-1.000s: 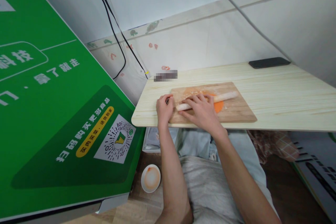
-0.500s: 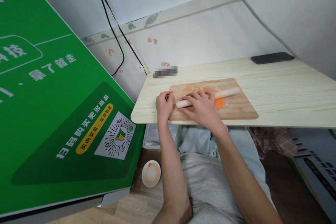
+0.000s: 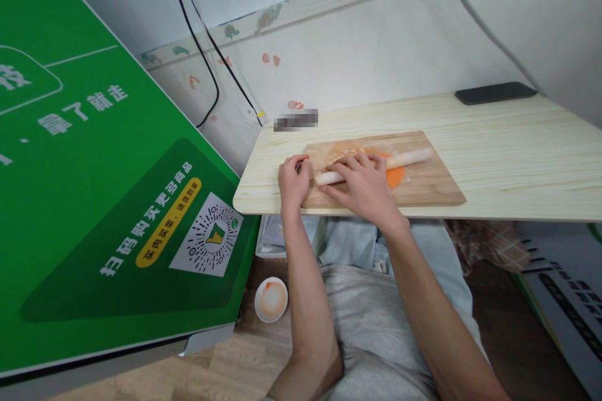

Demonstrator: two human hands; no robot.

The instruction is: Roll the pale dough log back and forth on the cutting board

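Note:
A pale wooden rolling pin [image 3: 409,158] slants across the wooden cutting board [image 3: 423,191]. Under it, flattened orange dough [image 3: 396,176] is partly covered by the pin and my fingers. My right hand [image 3: 364,185] lies over the pin's left half, fingers across its far side and thumb near its left end. At the board's left edge my left hand [image 3: 295,182] is curled, thumb and fingers drawn together. Something small and dark shows between them, too unclear to name. Whitish smears, perhaps flour, mark the board around the dough.
The board rests on a light wood-grain table [image 3: 517,156] against the wall. A flat black object [image 3: 495,93] lies at the back right. On the left stands a large green panel [image 3: 141,200]. A white bowl [image 3: 271,299] with orange residue sits low beside my left forearm.
The view has shifted slightly, so the table sits a little higher. Both hands keep nearly the same places on the pin and at the board's edge.

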